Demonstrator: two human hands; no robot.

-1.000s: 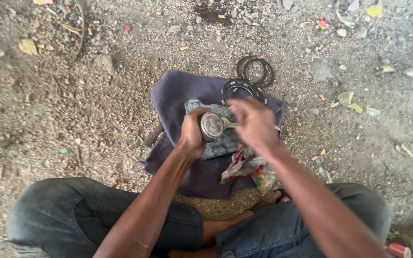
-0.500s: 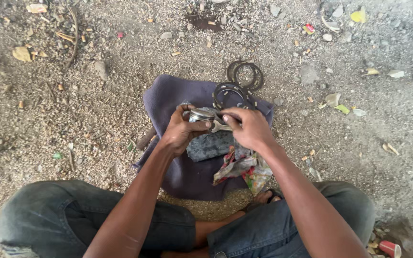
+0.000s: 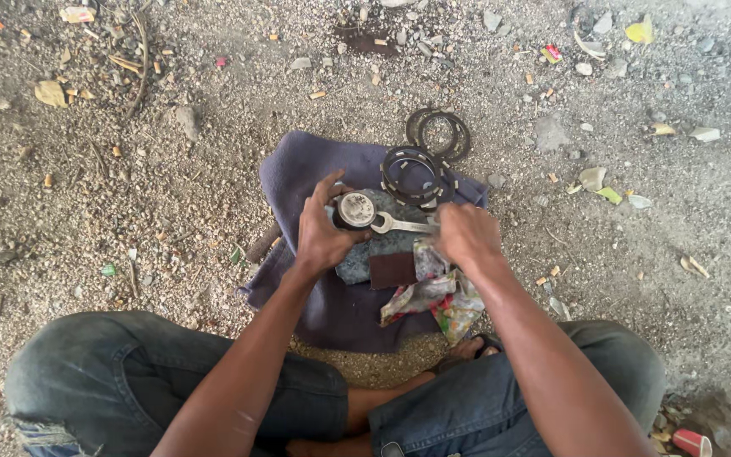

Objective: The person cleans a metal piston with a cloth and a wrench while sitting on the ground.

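Ring stack (image 3: 414,175) lies on cloth (image 3: 298,182), beyond the hands.

We are at an outdoor roadside repair spot: bare gravel ground (image 3: 129,211) strewn with litter, a purple cloth (image 3: 298,178) as work mat, and dark toothed metal rings (image 3: 416,173) on it.

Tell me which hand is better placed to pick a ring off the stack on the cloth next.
Probably the right hand. It sits just below the stack of rings and grips only the wrench handle, while the left hand is wrapped around the round metal part, farther from the stack.
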